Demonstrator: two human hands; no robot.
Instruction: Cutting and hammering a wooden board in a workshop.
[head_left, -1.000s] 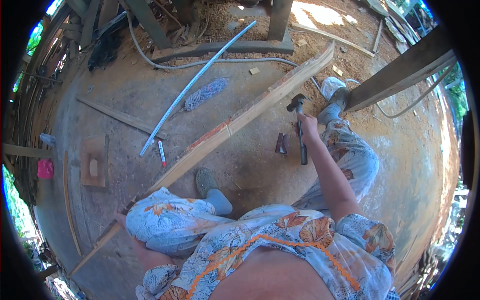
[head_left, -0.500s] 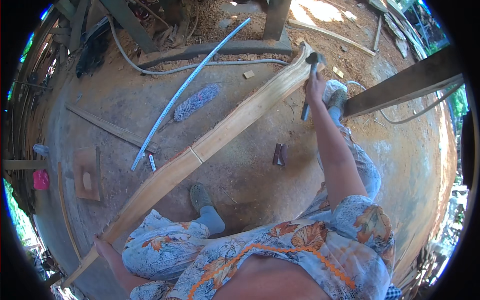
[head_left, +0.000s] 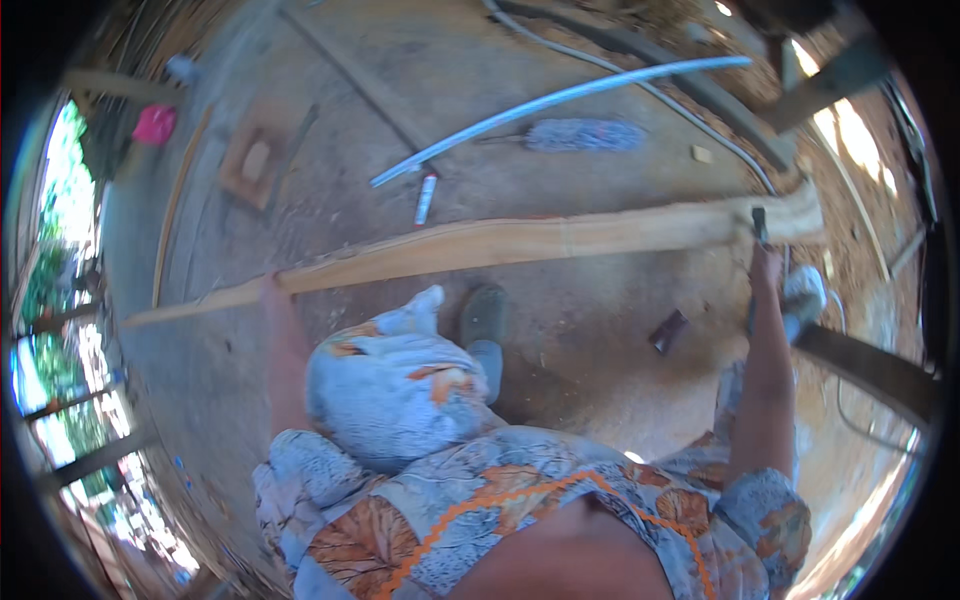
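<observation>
A long, pale wooden plank (head_left: pixel 500 240) with uneven edges stretches across in front of me, its wide end at the right and its narrow end at the left. My left hand (head_left: pixel 276 287), blurred, grips the lower edge near the narrow part. Over at the wide end, my right hand (head_left: pixel 767 264) is closed on a hand tool with a dark head (head_left: pixel 759 222); whether it is a hammer or a hatchet I cannot make out. The tool's head lies over the plank's surface, and most of its handle is hidden.
Beyond the plank lie a blue measuring strip (head_left: pixel 560 100), a fluffy grey duster (head_left: pixel 585 135) and a small white tube (head_left: pixel 425 200). A dark folded piece (head_left: pixel 668 332) rests on the floor near my feet. A wooden post (head_left: pixel 870 375) stands at right, with a hose (head_left: pixel 640 85) behind.
My view has swung round to the left, so the plank now runs nearly level instead of slanting. Both hands keep their hold, the left on the plank, the right on the tool.
</observation>
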